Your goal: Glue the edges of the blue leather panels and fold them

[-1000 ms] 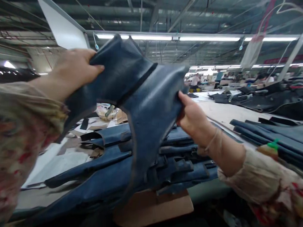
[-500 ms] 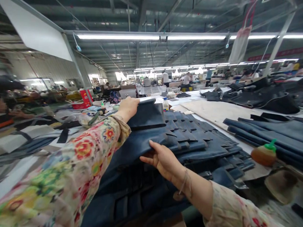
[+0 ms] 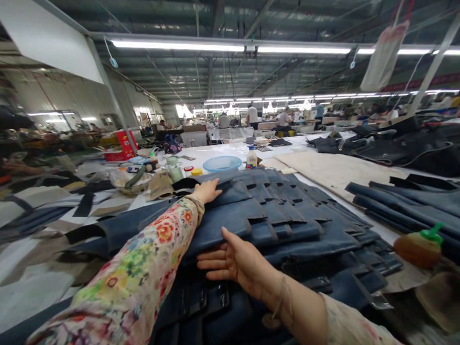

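Dark blue leather-like pieces [image 3: 289,210] with cut slots lie stacked in overlapping layers in front of me. My left hand [image 3: 206,191] reaches out to the far left part of the stack and rests on it; whether its fingers pinch an edge is hard to tell. Nearer to me, my right hand [image 3: 236,261] is open, palm turned left with the fingers spread, beside the front edge of a blue piece and holding nothing. Another blue piece [image 3: 126,226] stretches out to the left beneath my left forearm.
Behind the stack are a blue basin [image 3: 221,163] and a white bottle [image 3: 251,157]. An orange bottle with a green nozzle [image 3: 419,247] and folded blue pieces [image 3: 425,204] are at right. Black items [image 3: 404,146] lie beyond. People work far back.
The flap my left hand held raised is now down, uncovering the basin behind it. My left hand is lower, and a blue piece now extends left. My right hand has moved slightly lower, fingers more spread.
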Tool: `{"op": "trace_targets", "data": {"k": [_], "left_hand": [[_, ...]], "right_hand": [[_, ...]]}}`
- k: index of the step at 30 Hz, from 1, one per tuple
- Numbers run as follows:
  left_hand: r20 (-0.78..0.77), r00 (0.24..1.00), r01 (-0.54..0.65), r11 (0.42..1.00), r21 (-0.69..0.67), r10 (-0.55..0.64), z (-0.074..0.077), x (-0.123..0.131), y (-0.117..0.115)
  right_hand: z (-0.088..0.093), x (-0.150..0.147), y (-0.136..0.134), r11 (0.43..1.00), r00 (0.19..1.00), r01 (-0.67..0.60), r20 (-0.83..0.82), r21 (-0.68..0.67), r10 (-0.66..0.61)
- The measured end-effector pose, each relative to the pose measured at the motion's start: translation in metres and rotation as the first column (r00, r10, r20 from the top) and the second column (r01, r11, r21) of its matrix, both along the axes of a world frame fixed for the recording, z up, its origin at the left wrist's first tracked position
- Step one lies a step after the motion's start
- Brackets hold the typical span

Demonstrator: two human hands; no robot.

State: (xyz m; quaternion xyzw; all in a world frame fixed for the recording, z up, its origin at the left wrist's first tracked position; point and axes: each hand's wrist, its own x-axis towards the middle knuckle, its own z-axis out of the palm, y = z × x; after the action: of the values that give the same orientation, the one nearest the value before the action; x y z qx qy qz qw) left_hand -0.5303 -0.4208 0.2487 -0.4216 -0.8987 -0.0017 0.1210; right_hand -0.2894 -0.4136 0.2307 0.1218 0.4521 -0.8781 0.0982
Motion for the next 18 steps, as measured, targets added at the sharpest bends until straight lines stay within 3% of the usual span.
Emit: {"op": "trace_targets", "data": {"k": [2,4,7,9,11,13,16,18], "left_hand": [[0.082,0.995,0.057,0.998,-0.016,-0.055,-0.005,0.001,0.003],[0.113,0.989,0.092,0.996,0.001,-0.092,0.000,0.007,0.002],[0.081,0.988,0.125,0.990,0.069,-0.130,0.023,0.029,-0.017],[0.039,0.977,0.203,0.968,0.148,-0.211,0.039,0.054,-0.046],[0.018,0.956,0.283,0.933,0.222,-0.294,0.050,0.086,-0.089],[0.056,0.949,0.288,0.923,0.257,-0.312,0.050,0.123,-0.144],[0.189,0.963,0.146,0.962,0.233,-0.192,0.030,0.179,-0.239],[0.267,0.964,-0.028,0.984,0.178,-0.021,0.009,0.216,-0.303]], "right_hand": [[-0.002,0.000,0.001,0.998,0.999,-0.038,0.015,0.048,0.037],[-0.004,0.002,0.003,0.993,0.996,-0.085,0.021,0.081,0.083],[-0.003,0.009,0.006,0.982,0.989,-0.150,0.004,0.113,0.151],[0.000,0.020,0.004,0.976,0.983,-0.177,-0.029,0.125,0.181],[0.001,0.036,-0.003,0.968,0.975,-0.199,-0.069,0.155,0.211],[0.000,0.057,-0.014,0.950,0.960,-0.235,-0.101,0.208,0.260],[-0.013,0.091,-0.033,0.890,0.931,-0.312,-0.079,0.333,0.356],[-0.027,0.112,-0.042,0.837,0.917,-0.361,-0.005,0.412,0.398]]}}
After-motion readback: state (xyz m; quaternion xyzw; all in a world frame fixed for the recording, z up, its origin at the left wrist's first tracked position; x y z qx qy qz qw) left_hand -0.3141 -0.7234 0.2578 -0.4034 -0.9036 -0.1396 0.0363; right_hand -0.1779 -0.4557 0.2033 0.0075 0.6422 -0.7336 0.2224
